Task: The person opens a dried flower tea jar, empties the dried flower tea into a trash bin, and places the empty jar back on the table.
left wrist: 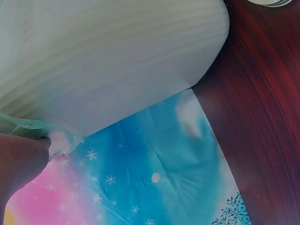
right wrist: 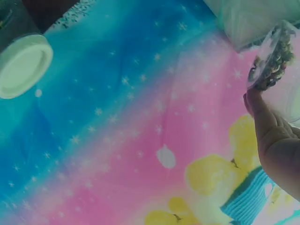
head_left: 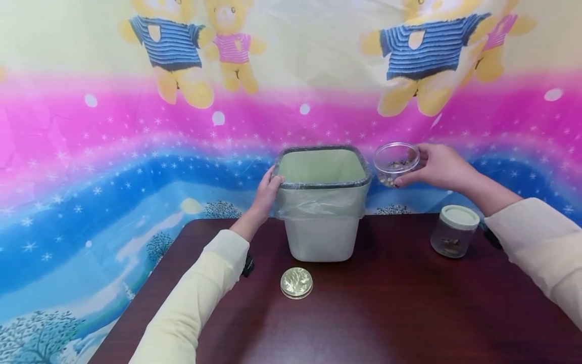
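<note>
A white waste bin point(head_left: 323, 237) with a clear plastic liner point(head_left: 318, 205) folded over its rim stands at the back of the table. My left hand point(head_left: 265, 194) grips the bin's left side at the rim, thumb toward the front. To the right of the bin, about level with its rim, my right hand point(head_left: 443, 169) holds a small clear round tub point(head_left: 396, 164) between thumb and fingers. Small brown and pale bits point(right wrist: 276, 58) lie inside the tub, gathered to one side in the right wrist view. The tub has no lid on it.
A shiny gold-coloured round lid point(head_left: 296, 282) lies on the dark red table point(head_left: 386, 313) in front of the bin. On the right stands a clear jar point(head_left: 454, 232) with a pale green lid and some dark bits inside. A printed cloth point(head_left: 113, 131) hangs behind the table.
</note>
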Demonstrator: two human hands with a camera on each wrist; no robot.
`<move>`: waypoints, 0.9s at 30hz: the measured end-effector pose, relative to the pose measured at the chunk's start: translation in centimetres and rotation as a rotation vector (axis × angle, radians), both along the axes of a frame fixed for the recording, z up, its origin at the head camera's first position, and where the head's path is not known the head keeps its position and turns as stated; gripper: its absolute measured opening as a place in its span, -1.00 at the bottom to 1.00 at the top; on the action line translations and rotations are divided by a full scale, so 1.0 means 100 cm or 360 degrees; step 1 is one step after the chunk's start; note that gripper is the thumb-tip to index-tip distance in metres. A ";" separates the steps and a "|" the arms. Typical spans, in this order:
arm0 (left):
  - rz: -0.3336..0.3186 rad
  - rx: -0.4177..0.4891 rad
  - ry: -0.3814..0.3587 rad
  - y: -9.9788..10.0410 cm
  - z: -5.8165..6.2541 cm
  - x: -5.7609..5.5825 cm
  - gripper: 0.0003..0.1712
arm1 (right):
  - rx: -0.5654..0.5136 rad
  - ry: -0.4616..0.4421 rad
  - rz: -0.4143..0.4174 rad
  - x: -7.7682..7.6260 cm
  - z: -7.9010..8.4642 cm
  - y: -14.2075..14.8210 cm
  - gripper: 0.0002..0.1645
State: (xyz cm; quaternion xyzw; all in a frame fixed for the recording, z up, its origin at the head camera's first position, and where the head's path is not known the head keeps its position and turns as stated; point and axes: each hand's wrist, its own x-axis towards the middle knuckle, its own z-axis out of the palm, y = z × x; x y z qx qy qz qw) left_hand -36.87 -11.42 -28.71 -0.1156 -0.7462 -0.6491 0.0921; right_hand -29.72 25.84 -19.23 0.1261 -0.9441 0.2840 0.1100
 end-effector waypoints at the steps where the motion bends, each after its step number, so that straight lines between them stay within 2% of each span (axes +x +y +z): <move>1: 0.0000 0.0000 -0.0001 0.000 0.000 0.000 -0.14 | -0.0002 0.0021 -0.0003 -0.002 0.003 -0.002 0.03; 12: 0.0006 0.0025 -0.0012 0.000 -0.001 -0.002 -0.15 | 0.0112 0.0229 -0.0097 -0.016 0.027 -0.021 -0.15; 18: -0.0009 0.0026 -0.0011 0.000 0.000 0.000 -0.13 | 0.0197 0.0297 -0.0068 -0.021 0.034 -0.032 -0.11; 27: -0.0012 0.0040 0.0006 0.000 -0.001 0.000 -0.13 | 0.0472 0.0385 -0.0083 -0.031 0.045 -0.051 0.04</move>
